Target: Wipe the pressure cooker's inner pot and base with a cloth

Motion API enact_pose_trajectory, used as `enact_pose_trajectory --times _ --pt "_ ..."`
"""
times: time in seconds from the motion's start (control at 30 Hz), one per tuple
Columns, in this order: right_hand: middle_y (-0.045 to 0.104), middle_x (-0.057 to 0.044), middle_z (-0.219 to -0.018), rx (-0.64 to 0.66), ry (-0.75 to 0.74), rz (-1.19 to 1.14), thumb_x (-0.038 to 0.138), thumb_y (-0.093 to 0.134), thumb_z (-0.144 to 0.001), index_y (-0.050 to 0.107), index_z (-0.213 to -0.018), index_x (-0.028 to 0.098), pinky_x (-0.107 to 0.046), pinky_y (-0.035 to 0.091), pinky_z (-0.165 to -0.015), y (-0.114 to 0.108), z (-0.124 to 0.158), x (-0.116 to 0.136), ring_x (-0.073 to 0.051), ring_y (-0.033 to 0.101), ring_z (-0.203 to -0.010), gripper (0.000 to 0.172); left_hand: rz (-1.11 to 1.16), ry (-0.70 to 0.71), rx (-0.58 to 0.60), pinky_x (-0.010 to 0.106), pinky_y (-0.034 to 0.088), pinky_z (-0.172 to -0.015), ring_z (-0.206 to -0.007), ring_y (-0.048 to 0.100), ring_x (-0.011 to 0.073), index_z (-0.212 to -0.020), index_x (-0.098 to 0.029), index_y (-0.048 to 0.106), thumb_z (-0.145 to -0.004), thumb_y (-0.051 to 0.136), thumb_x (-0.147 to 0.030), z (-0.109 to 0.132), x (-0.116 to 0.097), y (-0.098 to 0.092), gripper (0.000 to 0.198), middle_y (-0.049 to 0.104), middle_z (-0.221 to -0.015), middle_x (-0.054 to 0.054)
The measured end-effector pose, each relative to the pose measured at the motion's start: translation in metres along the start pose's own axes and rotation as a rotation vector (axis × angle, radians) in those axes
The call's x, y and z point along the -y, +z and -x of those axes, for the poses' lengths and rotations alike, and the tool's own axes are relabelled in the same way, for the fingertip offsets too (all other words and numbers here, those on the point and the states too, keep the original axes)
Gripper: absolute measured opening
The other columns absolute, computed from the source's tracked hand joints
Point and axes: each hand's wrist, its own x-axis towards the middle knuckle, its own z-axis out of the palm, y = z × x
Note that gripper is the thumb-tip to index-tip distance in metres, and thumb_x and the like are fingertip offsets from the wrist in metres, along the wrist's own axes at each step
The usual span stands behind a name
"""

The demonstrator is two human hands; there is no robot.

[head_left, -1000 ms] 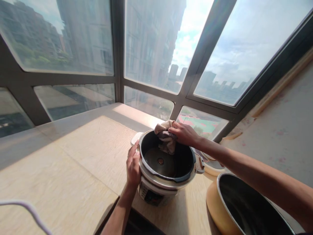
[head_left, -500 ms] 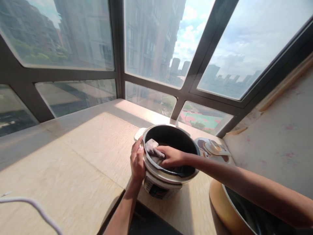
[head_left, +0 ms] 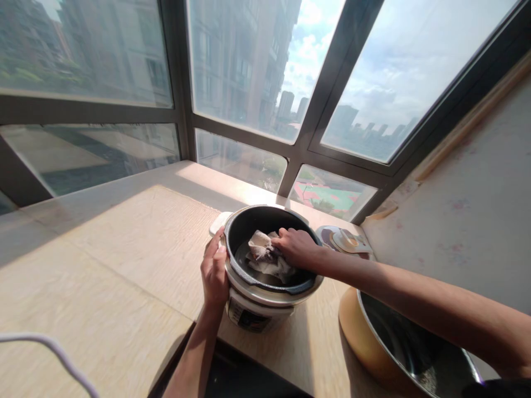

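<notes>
A white electric pressure cooker [head_left: 265,301] with a dark control panel stands open on the wood-look counter. Its black inner pot [head_left: 253,213] shows from above. My left hand [head_left: 214,273] grips the cooker's left side beside the white handle, thumb near the rim. Inside the pot, my right hand [head_left: 296,247] is closed on a crumpled pale grey cloth [head_left: 265,251]. Part of the cloth spreads over the pot's bottom, and my fingertips are partly hidden in its folds.
A lid-like white and brown piece [head_left: 346,240] lies behind the cooker to the right. At the lower right stands a large golden pot [head_left: 352,326] with a dark interior. A white cable [head_left: 53,345] curves across the lower left. Windows [head_left: 244,66] rise behind the counter.
My right hand has moved with the cloth from the pot's near left wall towards its middle and right. More of the cloth is now spread out. My left hand stays on the cooker.
</notes>
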Motion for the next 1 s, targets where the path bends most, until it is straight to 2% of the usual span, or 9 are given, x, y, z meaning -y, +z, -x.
enact_pose_trajectory --times 0.1,0.3,0.5,0.7,0.87,0.93,1.0 --pt "0.067 -0.017 -0.114 -0.034 0.057 -0.035 0.017 0.051 -0.095 0.069 -0.114 0.019 -0.033 0.052 -0.07 0.004 -0.015 -0.006 -0.03 0.072 -0.096 0.027 -0.002 0.011 -0.003 0.041 0.039 -0.118 -0.137 0.055 0.0302 -0.137 -0.014 0.065 -0.097 0.049 -0.045 0.0 -0.002 0.0 0.053 0.063 -0.143 0.013" --pt "0.072 -0.014 -0.118 0.106 0.072 -0.222 0.026 0.062 -0.085 0.069 -0.117 0.02 -0.033 0.054 -0.074 0.0 -0.046 -0.019 -0.031 0.072 -0.103 0.033 -0.012 0.023 -0.022 0.041 0.039 -0.118 -0.137 0.055 0.0307 -0.135 -0.016 0.067 -0.096 0.051 -0.045 0.0 0.0 0.0 0.051 0.065 -0.141 0.012" --pt "0.073 -0.018 -0.119 0.081 0.078 -0.259 0.028 0.062 -0.084 0.067 -0.12 0.017 -0.035 0.056 -0.075 0.001 -0.062 0.007 -0.032 0.074 -0.102 0.038 0.036 0.01 -0.025 0.039 0.039 -0.118 -0.139 0.053 0.0302 -0.136 -0.016 0.066 -0.096 0.051 -0.046 0.0 0.003 0.001 0.051 0.062 -0.145 0.011" --pt "0.074 -0.015 -0.118 0.152 -0.198 -0.349 0.037 0.068 -0.082 0.067 -0.122 0.019 -0.033 0.055 -0.078 -0.015 -0.069 0.034 -0.03 0.073 -0.101 0.044 0.029 0.011 -0.023 0.039 0.042 -0.115 -0.135 0.057 0.0304 -0.136 -0.015 0.066 -0.097 0.051 -0.045 0.0 0.003 0.001 0.051 0.064 -0.142 0.012" --pt "0.073 -0.01 -0.122 0.206 -0.431 -0.341 0.015 0.07 -0.077 0.07 -0.123 0.02 -0.029 0.051 -0.087 -0.019 -0.059 0.038 -0.026 0.069 -0.109 0.045 0.031 0.025 -0.023 0.044 0.046 -0.112 -0.129 0.06 0.0321 -0.136 -0.015 0.067 -0.096 0.05 -0.047 -0.001 0.01 0.0 0.053 0.068 -0.135 0.013" --pt "0.074 -0.009 -0.115 0.22 -0.517 -0.336 0.009 0.069 -0.075 0.074 -0.114 0.019 -0.029 0.051 -0.085 -0.015 -0.049 0.035 -0.025 0.069 -0.103 0.04 0.011 0.036 -0.026 0.045 0.048 -0.109 -0.127 0.061 0.0326 -0.135 -0.016 0.067 -0.096 0.051 -0.049 -0.002 0.012 0.0 0.054 0.068 -0.133 0.013" --pt "0.076 -0.007 -0.101 0.271 -0.556 -0.355 0.004 0.066 -0.073 0.078 -0.103 0.019 -0.029 0.05 -0.077 -0.009 -0.039 0.026 -0.022 0.069 -0.09 0.035 -0.014 0.052 -0.02 0.046 0.048 -0.108 -0.128 0.061 0.0329 -0.136 -0.017 0.066 -0.096 0.05 -0.051 -0.003 0.013 -0.001 0.056 0.068 -0.133 0.013"
